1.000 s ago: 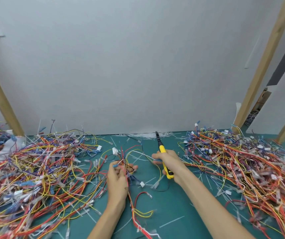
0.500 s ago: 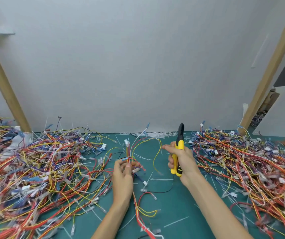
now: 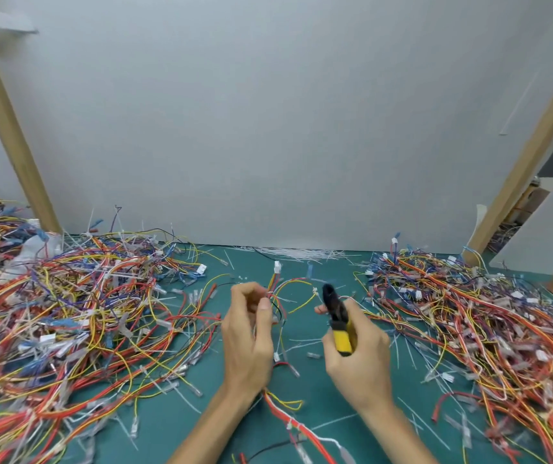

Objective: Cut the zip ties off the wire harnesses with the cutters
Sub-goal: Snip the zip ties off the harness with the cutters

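The left hand (image 3: 248,339) is in the middle of the green mat (image 3: 318,406). Its thumb and fingers pinch a small bunch of wires (image 3: 276,298). The wires are red, yellow and black. They stick up out of the hand, and a little white plug (image 3: 277,266) sits at the top. More of the bunch hangs down under the hand and lies on the mat by the wrist.

The right hand (image 3: 358,360) is just beside it, and its fingers are curled tight round the yellow handles of the cutters (image 3: 338,316). The black tip of the cutters points up and away, close to a yellow loop of the bunch. It is too blurry to tell if the tip touches a wire or if the blades are apart.

A big heap of wires (image 3: 77,316) lies on the left of the mat. Another big heap (image 3: 479,329) lies on the right. Thin white cut ties (image 3: 301,253) lie in a row along the bottom of the grey wall, and more are dotted over the mat. A wooden post (image 3: 10,128) leans on the left and another post (image 3: 529,142) leans on the right
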`<state>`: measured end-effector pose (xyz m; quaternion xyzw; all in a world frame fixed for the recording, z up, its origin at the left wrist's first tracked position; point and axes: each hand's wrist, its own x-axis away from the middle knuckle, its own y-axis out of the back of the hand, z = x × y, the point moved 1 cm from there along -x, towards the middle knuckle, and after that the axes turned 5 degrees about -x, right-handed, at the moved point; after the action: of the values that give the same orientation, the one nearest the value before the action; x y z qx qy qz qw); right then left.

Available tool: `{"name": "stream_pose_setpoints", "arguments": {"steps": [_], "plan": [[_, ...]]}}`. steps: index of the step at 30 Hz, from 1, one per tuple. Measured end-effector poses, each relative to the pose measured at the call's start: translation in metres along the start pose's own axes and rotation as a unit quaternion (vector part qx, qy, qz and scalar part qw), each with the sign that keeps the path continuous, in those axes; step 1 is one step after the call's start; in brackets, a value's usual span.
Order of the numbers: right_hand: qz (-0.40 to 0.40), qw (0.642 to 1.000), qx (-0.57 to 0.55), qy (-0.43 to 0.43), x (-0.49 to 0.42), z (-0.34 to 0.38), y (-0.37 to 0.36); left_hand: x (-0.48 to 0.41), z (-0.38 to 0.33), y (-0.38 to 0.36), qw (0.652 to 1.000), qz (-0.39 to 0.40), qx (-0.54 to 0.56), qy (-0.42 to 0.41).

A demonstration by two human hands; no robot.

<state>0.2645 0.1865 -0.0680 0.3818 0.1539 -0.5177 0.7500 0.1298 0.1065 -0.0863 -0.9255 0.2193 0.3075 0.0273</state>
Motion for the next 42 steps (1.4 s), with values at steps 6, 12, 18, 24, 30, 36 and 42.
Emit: {"name": "stream_pose_setpoints", "arguments": {"steps": [6,12,18,24,30,36,42], "plan": [[0.060,0.990,0.082,0.098,0.015,0.001,-0.013,-0.022,-0.004,-0.012,0.961,0.210,-0.080,0.160],[0.084,0.968,0.153,0.183,0.022,-0.004,-0.019,-0.039,-0.011,0.004,0.918,0.349,-0.188,0.007],[0.095,0.964,0.142,0.203,0.026,-0.004,-0.019,-0.049,-0.014,0.017,0.852,0.447,-0.270,0.022],[0.105,0.967,0.121,0.197,0.030,-0.007,-0.021,-0.041,-0.003,0.016,0.818,0.457,-0.343,0.063],[0.078,0.974,0.058,0.204,0.032,-0.005,-0.019,-0.031,0.002,0.002,0.774,0.463,-0.429,0.048],[-0.025,0.996,-0.055,0.062,0.026,-0.010,-0.009,-0.019,0.003,-0.005,0.770,0.399,-0.496,-0.037],[-0.111,0.973,-0.160,-0.125,0.017,-0.025,-0.002,-0.030,0.003,0.003,0.937,0.273,-0.200,0.085]]}}
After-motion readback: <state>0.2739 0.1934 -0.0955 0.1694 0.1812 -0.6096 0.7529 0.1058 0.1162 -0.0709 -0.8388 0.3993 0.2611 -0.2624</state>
